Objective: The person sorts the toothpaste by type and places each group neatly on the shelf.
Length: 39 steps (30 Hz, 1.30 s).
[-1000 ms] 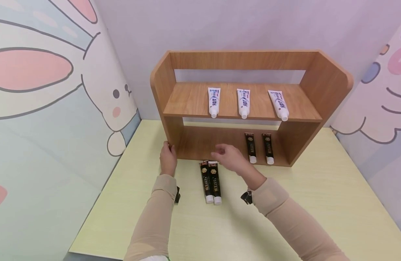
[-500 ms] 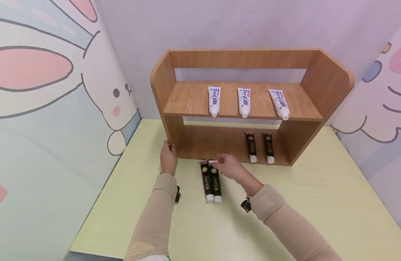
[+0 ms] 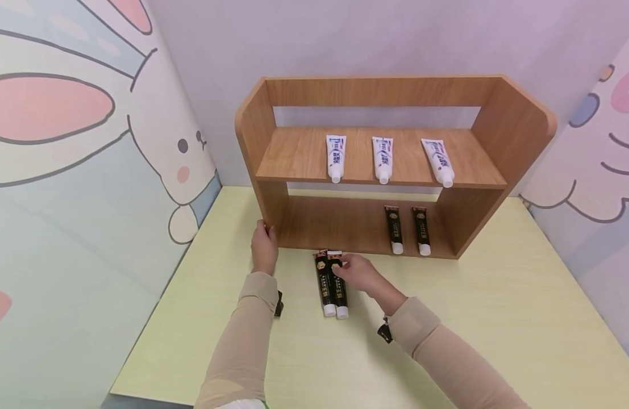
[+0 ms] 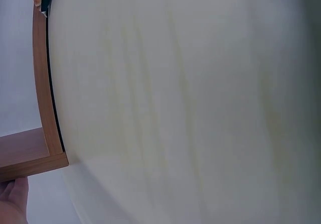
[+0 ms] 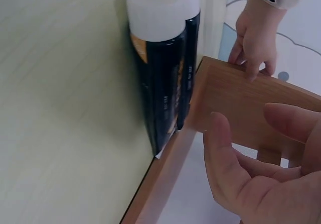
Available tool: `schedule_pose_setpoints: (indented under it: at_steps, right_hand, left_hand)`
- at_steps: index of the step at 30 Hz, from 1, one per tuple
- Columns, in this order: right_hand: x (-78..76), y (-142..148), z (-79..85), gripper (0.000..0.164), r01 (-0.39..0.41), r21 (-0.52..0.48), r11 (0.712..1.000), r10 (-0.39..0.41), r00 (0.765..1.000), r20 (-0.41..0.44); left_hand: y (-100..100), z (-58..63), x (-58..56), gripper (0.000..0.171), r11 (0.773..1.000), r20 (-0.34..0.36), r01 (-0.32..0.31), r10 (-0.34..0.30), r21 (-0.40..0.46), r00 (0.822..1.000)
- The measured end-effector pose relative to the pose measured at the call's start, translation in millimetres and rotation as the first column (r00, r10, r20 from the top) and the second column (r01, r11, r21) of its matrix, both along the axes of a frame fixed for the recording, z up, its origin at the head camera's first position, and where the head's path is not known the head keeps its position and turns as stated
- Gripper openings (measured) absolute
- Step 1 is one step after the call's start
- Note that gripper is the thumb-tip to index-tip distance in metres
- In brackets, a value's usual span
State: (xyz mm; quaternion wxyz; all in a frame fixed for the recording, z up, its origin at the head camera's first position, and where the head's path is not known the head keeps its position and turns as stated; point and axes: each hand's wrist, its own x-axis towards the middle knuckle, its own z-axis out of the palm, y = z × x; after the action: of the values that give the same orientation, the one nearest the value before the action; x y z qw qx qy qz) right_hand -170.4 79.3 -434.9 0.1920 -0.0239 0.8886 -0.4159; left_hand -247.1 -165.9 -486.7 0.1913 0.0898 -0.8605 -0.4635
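Note:
Two black toothpaste tubes with white caps, the left tube [image 3: 323,284] and the right tube [image 3: 340,295], lie side by side on the table, their flat ends at the shelf's front edge. Over the right tube's upper part hovers my right hand [image 3: 362,274]; the right wrist view shows thumb and fingers [image 5: 219,133] loosely bent, apart from both tubes. My left hand [image 3: 264,250] grips the lower front edge of the wooden shelf's [image 3: 268,199] left side panel. Its fingers [image 4: 19,191] also show against the wood in the left wrist view.
Three white toothpaste tubes, a left one [image 3: 336,159], a middle one [image 3: 383,160] and a right one [image 3: 439,163], lie on the upper board. On the lower board's right half are two black tubes [image 3: 394,230]. Painted walls [image 3: 181,102] flank the pale yellow table [image 3: 191,341].
My right hand has come down and toward me, from the lower board's front edge to over the right tube on the table. The left hand and the tubes stay put.

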Motion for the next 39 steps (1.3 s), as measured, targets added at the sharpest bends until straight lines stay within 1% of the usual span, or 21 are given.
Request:
schedule_pose_setpoints:
  at_steps: [5,11,13,16,20,23,27,32,34,39]
  right_hand:
    - [1.4,0.9,-10.8,0.052,0.008,0.042,0.999,-0.01,0.999,0.039]
    - [6.4,-1.8,-25.9,0.061,-0.012,0.103,0.995,0.004,0.997,0.078]
    - [7.6,-3.2,-28.9,0.06,-0.016,0.115,0.993,0.006,0.996,0.089]
    - [8.8,-4.2,-30.5,0.055,-0.021,0.122,0.992,0.009,0.996,0.092]
    - [9.4,-4.8,-31.6,0.048,-0.024,0.111,0.994,0.015,0.996,0.087]
    - [10.0,-5.1,-34.8,0.046,-0.029,0.092,0.995,0.021,0.997,0.078]
    - [10.8,-6.7,-37.6,0.051,-0.031,0.083,0.996,0.024,0.997,0.075]
    - [9.5,-8.6,-38.9,0.06,-0.017,0.101,0.995,0.008,0.996,0.09]
    - [9.1,-8.1,-39.0,0.059,-0.01,0.096,0.995,0.001,0.995,0.096]
    - [9.8,-5.0,-37.2,0.05,0.005,0.027,1.0,-0.008,0.993,0.115]
  left_hand:
    - [0.3,1.4,1.2,0.021,1.0,0.019,0.006,-0.006,0.03,1.0]
    - [0.9,2.2,1.5,0.021,0.999,0.031,0.004,-0.005,0.033,1.0]
    - [1.2,2.4,1.4,0.02,1.0,0.035,0.002,-0.003,0.031,0.999]
    - [1.8,2.1,1.0,0.02,1.0,0.04,0.0,-0.001,0.027,0.999]
    - [1.8,1.7,0.9,0.021,1.0,0.035,-0.005,0.004,0.02,0.999]
    - [1.5,1.7,0.7,0.021,1.0,0.029,-0.007,0.007,0.018,1.0]
    - [1.4,2.4,1.0,0.021,1.0,0.034,-0.005,0.005,0.022,0.999]
    - [1.5,3.0,1.3,0.023,0.999,0.043,-0.005,0.004,0.032,0.999]
    - [1.6,3.2,1.3,0.023,0.999,0.047,-0.002,0.0,0.034,0.999]
    - [2.0,4.0,1.1,0.019,1.0,0.043,0.001,-0.002,0.029,0.999]
